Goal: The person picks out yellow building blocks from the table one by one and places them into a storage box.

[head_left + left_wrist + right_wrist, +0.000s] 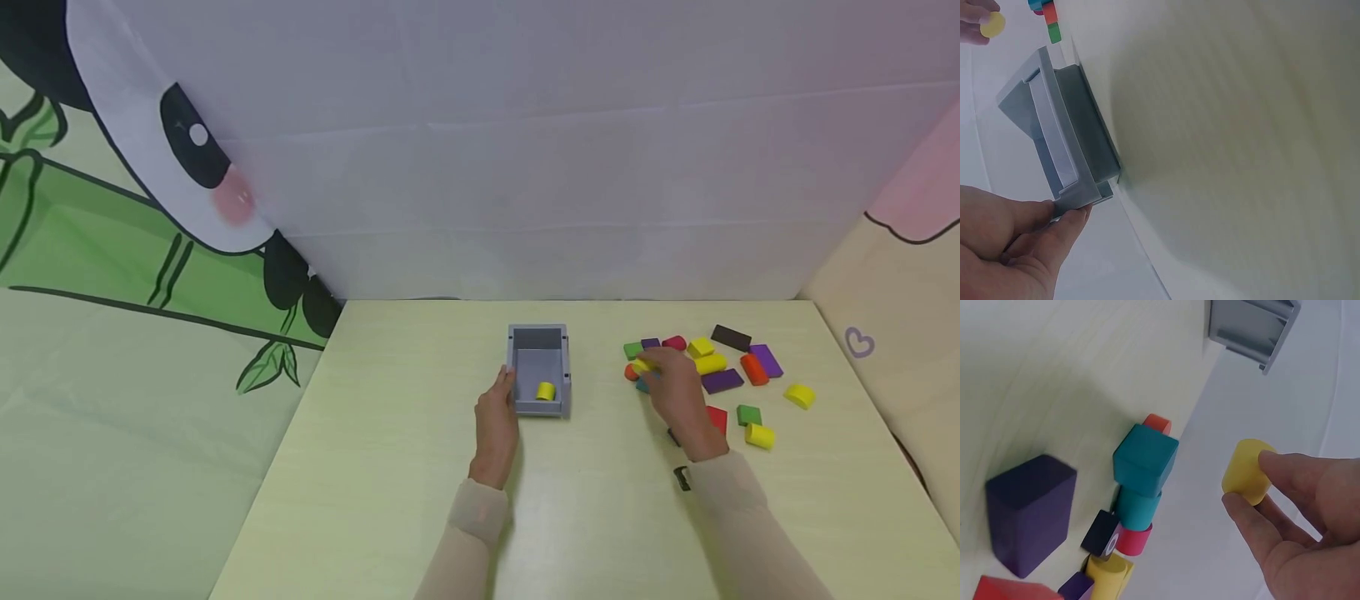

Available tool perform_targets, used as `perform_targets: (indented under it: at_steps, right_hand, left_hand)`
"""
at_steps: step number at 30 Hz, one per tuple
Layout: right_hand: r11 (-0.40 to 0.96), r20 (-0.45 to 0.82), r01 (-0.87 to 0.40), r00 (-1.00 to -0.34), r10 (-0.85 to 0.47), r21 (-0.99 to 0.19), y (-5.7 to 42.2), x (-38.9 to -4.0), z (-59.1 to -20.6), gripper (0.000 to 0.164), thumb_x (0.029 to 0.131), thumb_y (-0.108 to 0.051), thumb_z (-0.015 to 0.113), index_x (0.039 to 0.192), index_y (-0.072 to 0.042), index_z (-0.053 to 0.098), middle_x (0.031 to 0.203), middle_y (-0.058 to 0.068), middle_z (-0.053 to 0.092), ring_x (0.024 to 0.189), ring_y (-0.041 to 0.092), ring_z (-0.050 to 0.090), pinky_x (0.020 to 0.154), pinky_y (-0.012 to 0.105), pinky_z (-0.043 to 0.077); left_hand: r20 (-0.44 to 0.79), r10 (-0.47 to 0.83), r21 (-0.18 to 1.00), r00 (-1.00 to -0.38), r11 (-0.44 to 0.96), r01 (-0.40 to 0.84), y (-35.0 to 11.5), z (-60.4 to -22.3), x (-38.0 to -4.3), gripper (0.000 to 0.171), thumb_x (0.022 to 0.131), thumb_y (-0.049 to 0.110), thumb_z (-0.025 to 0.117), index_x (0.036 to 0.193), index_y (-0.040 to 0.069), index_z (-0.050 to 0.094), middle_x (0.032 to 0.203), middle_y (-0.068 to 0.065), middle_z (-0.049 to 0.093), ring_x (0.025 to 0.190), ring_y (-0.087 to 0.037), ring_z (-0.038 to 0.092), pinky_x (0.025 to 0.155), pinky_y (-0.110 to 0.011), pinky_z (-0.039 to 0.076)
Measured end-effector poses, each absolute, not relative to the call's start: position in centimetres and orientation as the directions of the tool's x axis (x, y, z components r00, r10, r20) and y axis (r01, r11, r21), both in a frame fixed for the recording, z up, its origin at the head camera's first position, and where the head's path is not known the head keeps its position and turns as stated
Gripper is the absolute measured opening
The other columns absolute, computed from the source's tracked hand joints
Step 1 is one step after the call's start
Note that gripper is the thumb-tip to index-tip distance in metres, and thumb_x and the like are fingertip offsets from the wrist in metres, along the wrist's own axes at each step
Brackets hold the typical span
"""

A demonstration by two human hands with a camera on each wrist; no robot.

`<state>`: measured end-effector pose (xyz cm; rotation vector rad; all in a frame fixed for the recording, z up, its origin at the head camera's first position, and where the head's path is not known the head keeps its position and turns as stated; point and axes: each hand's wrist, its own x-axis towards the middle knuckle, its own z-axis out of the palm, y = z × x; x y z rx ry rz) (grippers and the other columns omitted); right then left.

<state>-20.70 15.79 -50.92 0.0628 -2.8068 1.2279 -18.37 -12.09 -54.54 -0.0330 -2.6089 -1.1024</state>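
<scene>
My left hand (497,429) grips the side wall of a grey plastic box (538,409), with the thumb and fingers pinching its rim in the left wrist view. One yellow cylinder (546,392) lies inside, near the front wall. To the right, my right hand (677,398) pinches another yellow cylinder (1246,472) between thumb and fingertips, raised above the table among the blocks. Close to it in the right wrist view are a teal block (1145,459), a small orange piece (1158,423) and a dark purple block (1030,515).
Loose coloured blocks spread over the table's right side, including a black block (731,337), an orange cylinder (754,369) and a green block (748,415). Nearer me lies a small black piece (682,478). A printed cloth wall (525,183) borders the table (375,467) behind.
</scene>
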Motion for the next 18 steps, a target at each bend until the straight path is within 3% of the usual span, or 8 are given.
perform_targets:
  at_steps: [18]
  right_hand:
    - [0.694, 0.194, -0.187, -0.978, -0.069, -0.695, 12.6, -21.6, -50.4, 0.035, 0.095, 0.011, 0.071, 0.129, 0.008, 0.071, 0.132, 0.029, 0.067, 0.125, 0.049, 0.062, 0.109, 0.060, 0.052]
  left_hand:
    - [0.287, -0.091, 0.703, -0.954, 0.697, 0.144, -12.1, -54.7, -18.4, 0.042, 0.097, -0.015, 0.063, 0.138, -0.006, 0.065, 0.145, -0.023, 0.061, 0.124, -0.040, 0.065, 0.096, -0.046, 0.060]
